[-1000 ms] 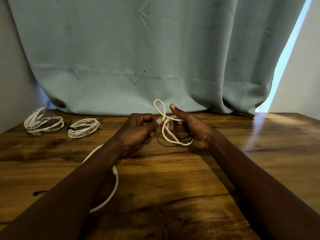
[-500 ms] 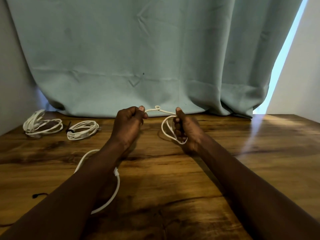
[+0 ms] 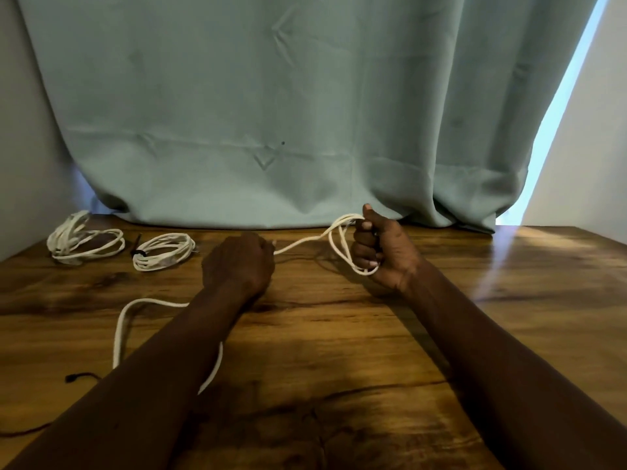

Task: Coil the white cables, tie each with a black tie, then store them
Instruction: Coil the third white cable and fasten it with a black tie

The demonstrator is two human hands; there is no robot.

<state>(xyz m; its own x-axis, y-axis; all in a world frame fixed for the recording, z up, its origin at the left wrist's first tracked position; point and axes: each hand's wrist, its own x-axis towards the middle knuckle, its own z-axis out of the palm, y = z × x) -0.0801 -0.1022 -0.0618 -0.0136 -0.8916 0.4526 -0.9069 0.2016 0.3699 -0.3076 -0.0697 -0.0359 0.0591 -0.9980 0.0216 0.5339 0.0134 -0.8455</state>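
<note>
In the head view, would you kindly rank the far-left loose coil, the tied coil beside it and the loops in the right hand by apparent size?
1. far-left loose coil
2. tied coil
3. loops in the right hand, though these sit nearer, so it's unsure.

A teal curtain (image 3: 271,96) hung behind the wooden table (image 3: 339,334), pale walls (image 3: 583,147) flanking it; daylight (image 3: 556,130) showed along the curtain's right edge.

Two coiled cables, far coil (image 3: 84,239) and near coil (image 3: 164,251), side by side at back left of the table (image 3: 339,334), in front of the curtain (image 3: 271,113). Loose cable (image 3: 302,244) strung between left hand (image 3: 239,268) and right hand (image 3: 383,249) mid-table, rest trailing under left forearm. Tie (image 3: 79,377) near front left edge.
</note>
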